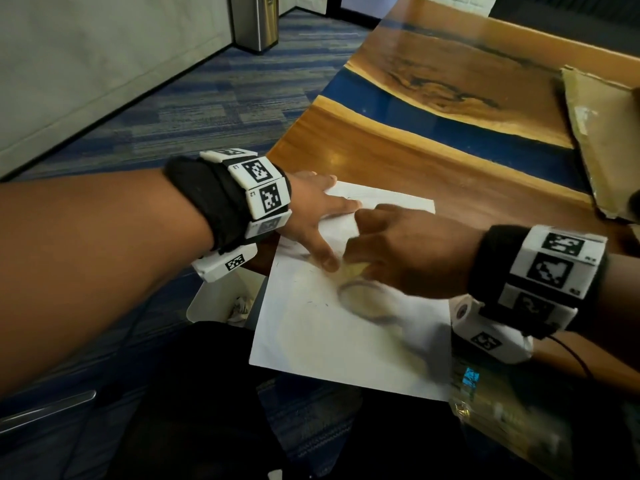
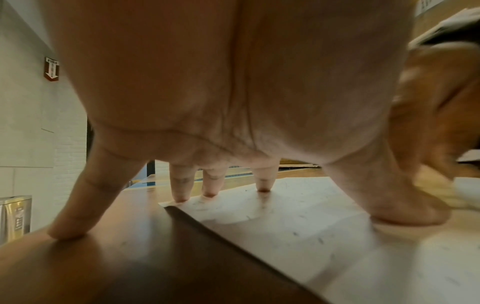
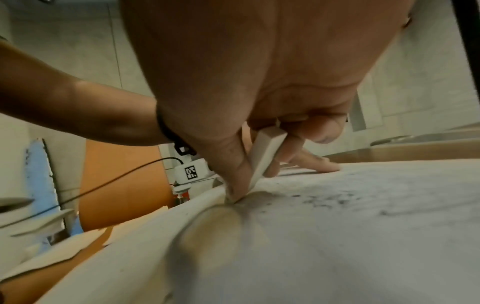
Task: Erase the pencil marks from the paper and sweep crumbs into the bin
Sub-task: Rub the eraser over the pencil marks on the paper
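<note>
Motion blur is smearing the right hand (image 1: 401,258) over the white paper sheet (image 1: 346,341); its white block eraser (image 3: 265,156) is showing only partly between fingers.

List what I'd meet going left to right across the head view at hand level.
Left forearm → left hand, pressing the paper → right hand, gripping the eraser → right wristband.

Wood-and-blue-resin table (image 1: 398,147), white paper (image 1: 346,348) at its near edge, cardboard (image 1: 602,133) far right
</note>
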Tool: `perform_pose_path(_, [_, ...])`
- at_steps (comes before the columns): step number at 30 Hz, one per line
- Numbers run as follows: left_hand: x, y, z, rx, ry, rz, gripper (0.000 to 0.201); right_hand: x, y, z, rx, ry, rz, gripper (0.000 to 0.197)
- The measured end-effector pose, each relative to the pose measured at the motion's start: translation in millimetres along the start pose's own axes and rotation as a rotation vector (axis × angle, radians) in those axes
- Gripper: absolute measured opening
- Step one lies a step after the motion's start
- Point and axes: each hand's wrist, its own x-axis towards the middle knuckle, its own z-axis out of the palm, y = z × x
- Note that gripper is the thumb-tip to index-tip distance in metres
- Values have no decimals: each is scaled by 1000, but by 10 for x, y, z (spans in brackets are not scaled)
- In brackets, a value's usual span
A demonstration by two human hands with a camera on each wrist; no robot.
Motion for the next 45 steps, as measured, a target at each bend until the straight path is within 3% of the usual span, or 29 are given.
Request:
perform_pose_path(2, [0,4,-8,11,-2,0,116,-5,62,-12,14,-36,21,24])
perform_pose_path(5, [-8,18,-20,26,-26,-19,113,18,312,-86,-8,-66,317,29])
perform_pose_path(7, [-11,27,-33,42,-28,-39,113,43,367,-76,-23,-81,389,29])
perform_pose_path(15, [9,65,27,52,63,15,121,136,253,-59,-11,-46,397,30])
perform_pose_path(21, [61,46,115,25,107,34,138,47,-44,-55,21,-40,121,23])
perform_pose_path(25, [54,38,105,56,94,26,131,50,192,-108,-71,-31,368,28])
perform_pose_path(26, [51,37,99,56,95,26,130,53,190,-94,-101,-11,370,27])
perform_pose_path(30, [42,44,74,36,86,43,131,36,-17,-76,9,-52,55,22])
perform_pose_path(31, [44,48,73,45,83,42,130,34,22,-90,47,-80,52,23])
perform_pose_path(35, [38,50,80,70,85,28,128,64,284,-111,-80,-46,401,29])
perform_pose_path(36, [42,46,78,63,83,30,130,61,259,-94,-96,-30,392,28])
perform_pose_path(39, [65,35,73,40,81,40,138,39,10,-72,19,-35,88,22])
perform_pose_path(40, [65,35,72,40,74,34,138,24,-4,-76,64,-53,50,22])
perform_pose_path(44, [50,45,71,71,63,10,132,33,252,-119,-69,-46,395,28])
perform_pose_path(45, [56,48,71,74,63,11,132,26,250,-106,-92,-37,392,27])
